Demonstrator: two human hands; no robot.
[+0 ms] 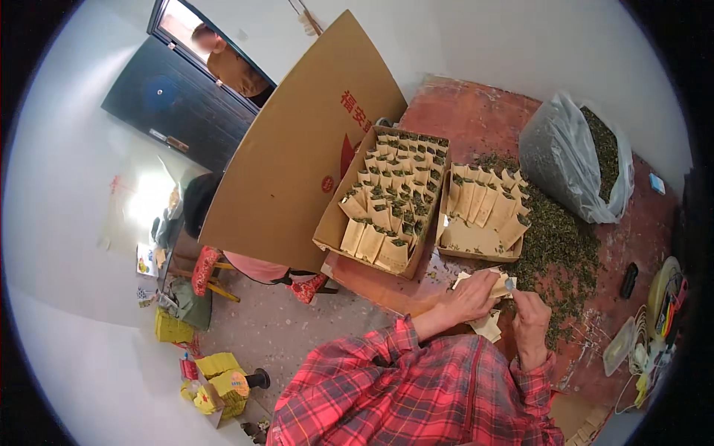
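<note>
Flat paper pouches (487,324) pinned under left hand (470,297) fingers; right hand (529,316) pinches one pouch (503,283).

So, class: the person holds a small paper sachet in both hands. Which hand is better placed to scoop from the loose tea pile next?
Probably the right hand: it sits beside the loose tea pile, while the left hand lies over the paper sachet, on the side away from the pile.

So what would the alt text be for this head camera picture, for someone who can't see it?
Two hands, left and right, hold a small paper packet over a red table strewn with loose dried leaves. Beyond them stand two cardboard trays of filled packets and a clear bag of leaves.
</note>
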